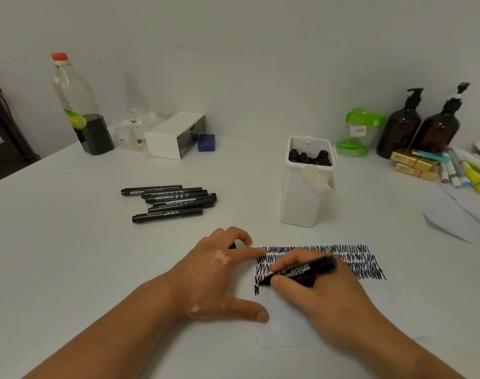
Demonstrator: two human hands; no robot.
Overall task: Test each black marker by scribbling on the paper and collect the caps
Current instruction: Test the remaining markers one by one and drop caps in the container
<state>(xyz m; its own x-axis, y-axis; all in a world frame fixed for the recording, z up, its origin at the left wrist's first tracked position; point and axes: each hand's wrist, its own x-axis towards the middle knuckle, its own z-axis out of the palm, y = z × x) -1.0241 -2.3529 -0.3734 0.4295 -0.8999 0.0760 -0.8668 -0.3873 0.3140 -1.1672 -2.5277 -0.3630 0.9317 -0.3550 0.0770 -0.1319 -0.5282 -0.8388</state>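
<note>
My right hand [323, 294] grips an uncapped black marker [304, 269] with its tip on the white paper [288, 324], at the left end of several rows of black scribble [329, 258]. My left hand [219, 274] rests at the paper's left edge, index finger and thumb spread, with a black cap [232, 245] tucked under its curled fingers. Several capped black markers [170, 201] lie in a pile further back on the left. A white box [307, 184] behind the paper holds several black caps [309, 157].
At the back left stand a plastic bottle [80, 110] of dark liquid, a white case [176, 135] and a blue block [206, 142]. Back right: two brown pump bottles [419, 127], a green-lidded jar [359, 132], gold boxes [413, 164], coloured pens [468, 170], loose paper [460, 214].
</note>
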